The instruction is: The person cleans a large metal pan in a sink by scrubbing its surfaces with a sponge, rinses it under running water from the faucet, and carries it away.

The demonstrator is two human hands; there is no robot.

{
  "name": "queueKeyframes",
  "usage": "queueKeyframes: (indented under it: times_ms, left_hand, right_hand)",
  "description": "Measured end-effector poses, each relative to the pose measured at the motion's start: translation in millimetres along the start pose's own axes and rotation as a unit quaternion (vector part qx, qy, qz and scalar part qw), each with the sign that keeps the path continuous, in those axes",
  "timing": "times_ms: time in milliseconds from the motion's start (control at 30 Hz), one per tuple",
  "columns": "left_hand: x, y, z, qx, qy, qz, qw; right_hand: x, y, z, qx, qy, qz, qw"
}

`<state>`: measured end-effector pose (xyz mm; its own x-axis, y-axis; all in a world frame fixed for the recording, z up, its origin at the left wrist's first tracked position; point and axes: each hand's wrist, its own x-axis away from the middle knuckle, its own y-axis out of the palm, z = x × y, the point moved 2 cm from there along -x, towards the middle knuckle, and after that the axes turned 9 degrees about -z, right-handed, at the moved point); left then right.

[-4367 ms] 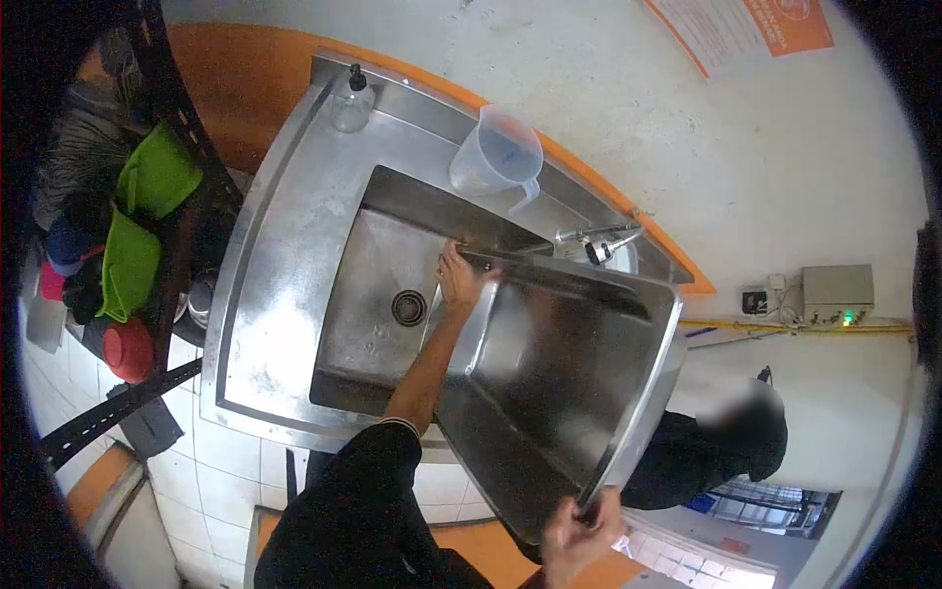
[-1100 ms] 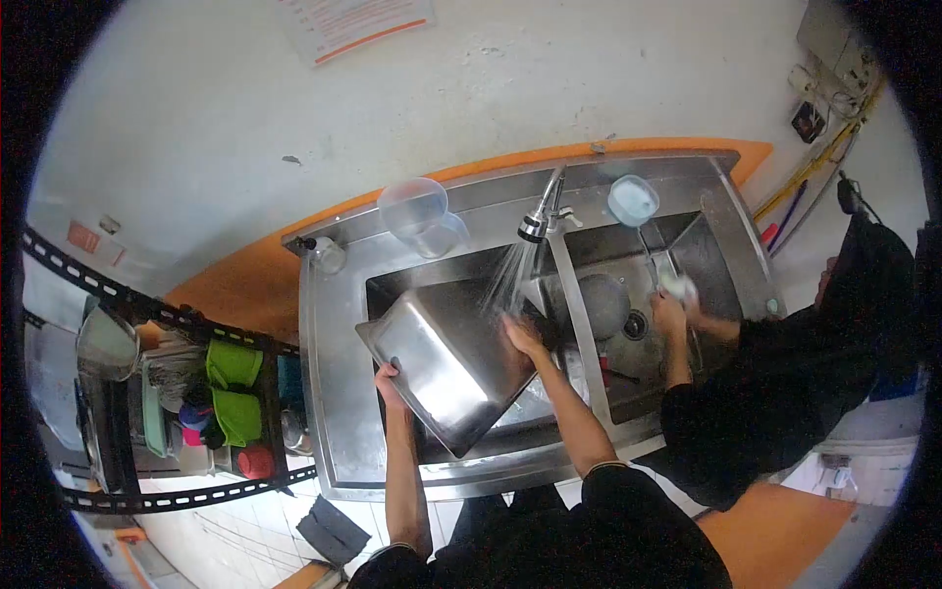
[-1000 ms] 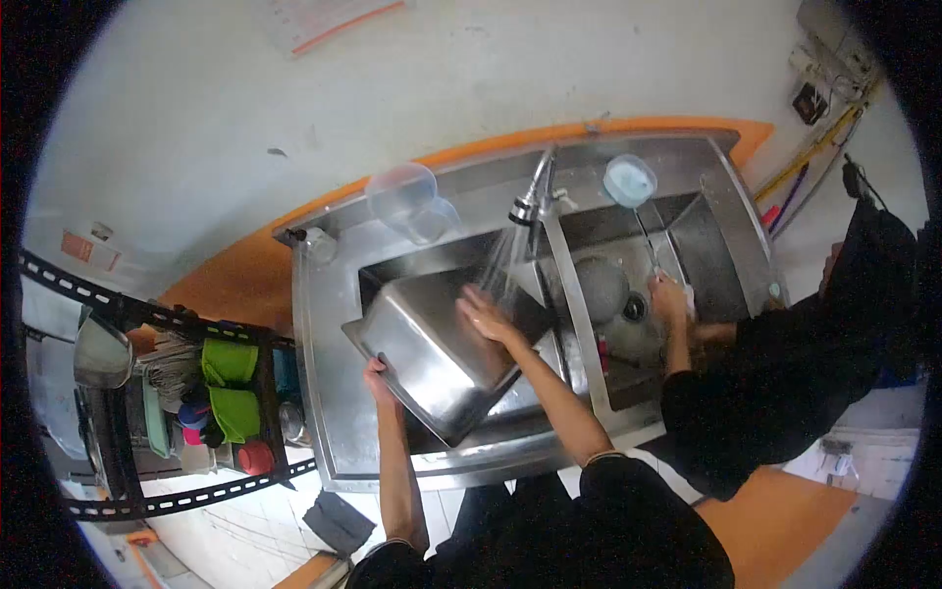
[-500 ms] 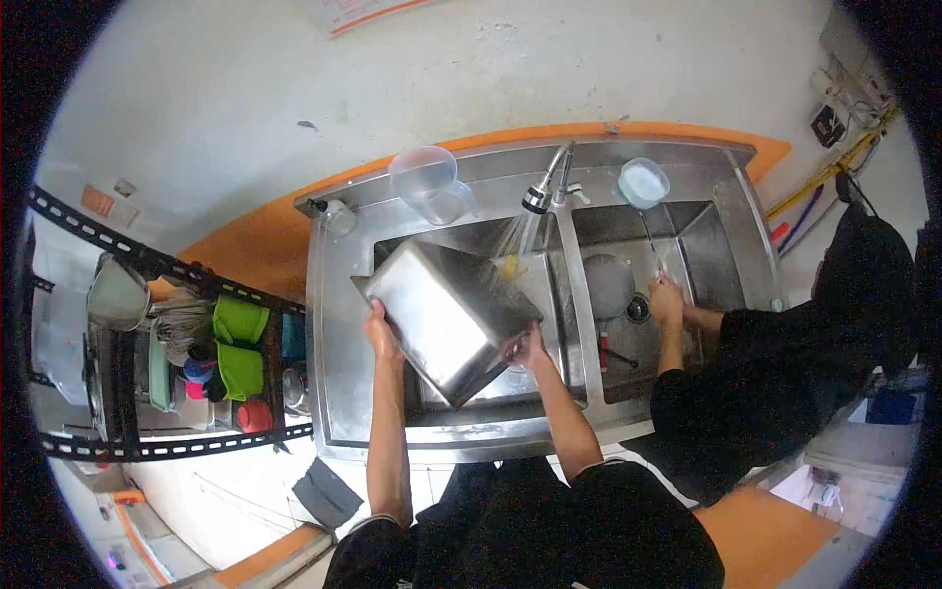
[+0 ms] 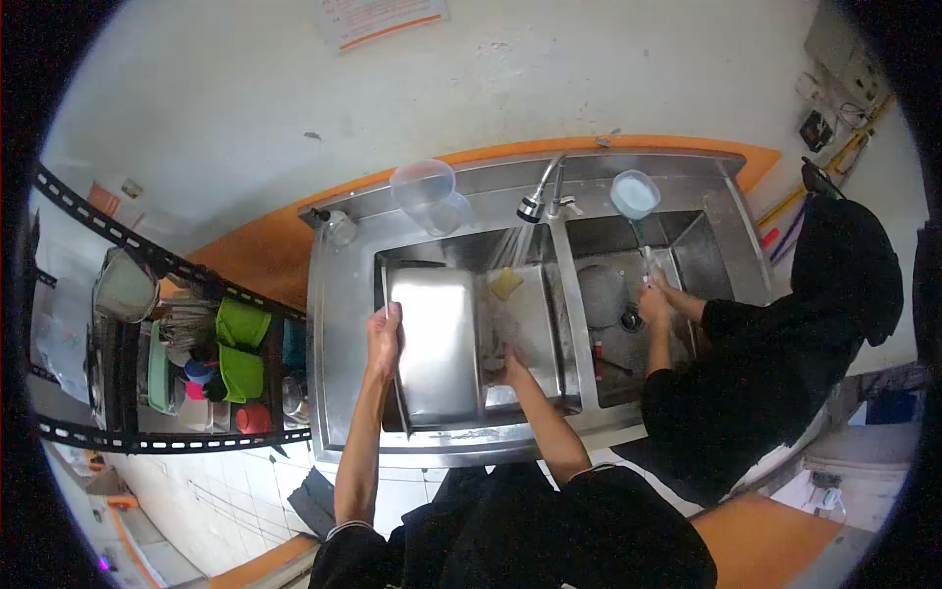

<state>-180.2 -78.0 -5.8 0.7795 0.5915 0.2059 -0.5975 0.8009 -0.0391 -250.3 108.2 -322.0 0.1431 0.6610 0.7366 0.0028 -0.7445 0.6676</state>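
A deep stainless steel pan [image 5: 432, 334] is tipped on its side in the left sink basin, its rim facing left. My left hand [image 5: 384, 339] is closed around that rim, thumb on top. On the pan's right side, low in the basin, is my right hand [image 5: 510, 366]; its fingers are blurred, and I cannot tell whether they grip the metal. A yellow sponge-like piece [image 5: 506, 283] shows just beyond the right hand. Water runs down from the faucet head [image 5: 531, 207] at the back of the basin.
To my right, a co-worker's hands [image 5: 655, 299] are in the right basin [image 5: 706, 257]. A clear jug [image 5: 424, 187] and a tub of pale liquid [image 5: 635, 195] stand on the back ledge. Left is a black metal rack [image 5: 177, 447] with green containers [image 5: 241, 348].
The pan has come down into the basin and turned from slanted to squarer. Both my hands have moved with it, the right one lower and left. The co-worker's hands shifted slightly.
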Motion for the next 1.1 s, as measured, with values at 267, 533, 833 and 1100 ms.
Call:
queueKeyframes:
  times_ms: [267,533,833,1100]
  left_hand:
    - [16,-2,74,-0.346,0.082,-0.180,0.917]
    - [14,-8,122,-0.554,0.241,-0.043,0.796]
    - [11,-52,146,-0.471,0.312,-0.025,0.824]
    - [64,-43,127,-0.479,0.385,0.057,0.787]
  right_hand:
    - [-23,16,39,0.015,-0.008,-0.049,0.999]
    - [-1,-15,-49,-0.077,-0.231,0.058,0.968]
    - [-33,3,-131,0.293,-0.337,0.099,0.889]
    - [105,110,-301,0.614,-0.510,0.435,0.417]
